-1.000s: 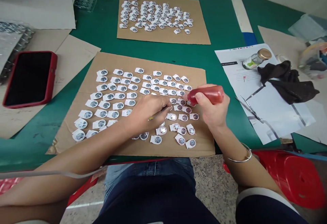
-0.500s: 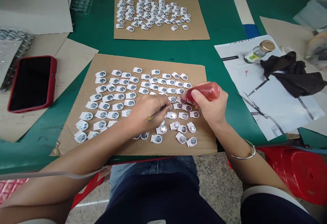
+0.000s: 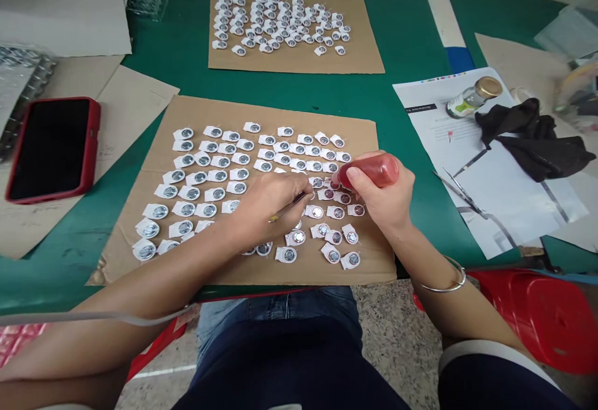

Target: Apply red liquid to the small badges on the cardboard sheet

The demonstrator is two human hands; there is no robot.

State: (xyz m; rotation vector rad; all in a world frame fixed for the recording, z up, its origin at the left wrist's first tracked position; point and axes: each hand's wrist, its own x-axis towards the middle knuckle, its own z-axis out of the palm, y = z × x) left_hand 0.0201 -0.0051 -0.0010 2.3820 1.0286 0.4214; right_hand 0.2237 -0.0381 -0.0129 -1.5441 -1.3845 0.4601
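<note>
Nearest, a round red plastic stool [image 3: 555, 319] stands below and to the right of the right hand [image 3: 385, 201], and a thin silver bangle [image 3: 464, 277] circles that arm's wrist. The right hand grasps a small, rounded, translucent red bottle [image 3: 374, 171], thumb along its near side. The bottle's long axis runs roughly sideways: the narrow end points left toward the other hand and slightly down, the broad base to the right.

The left hand [image 3: 275, 201] pinches a slim dark rod with a yellowish end [image 3: 284, 209]. It slants, that end pointing back toward the wrist; the fingers hide the other end.

Compared with a second ago, the bottle sits slightly closer to the left hand, which has hardly moved. The work thus seems confined to the same few round silver-and-white pieces [image 3: 313, 212] between the hands; whether the bottle touches one I cannot tell. More pieces lie in rows left of the left hand, all on a brown cardboard sheet [image 3: 299, 276].

Well left of the left hand lies a black-screened phone in a red case [image 3: 49, 148]. Right of the right hand are metal scissors [image 3: 465, 195] and, farther, a crumpled black cloth [image 3: 544, 142] and a glass jar with a golden lid [image 3: 474, 97]. Beyond both hands, a second cardboard sheet [image 3: 369, 55] bears similar pieces.
</note>
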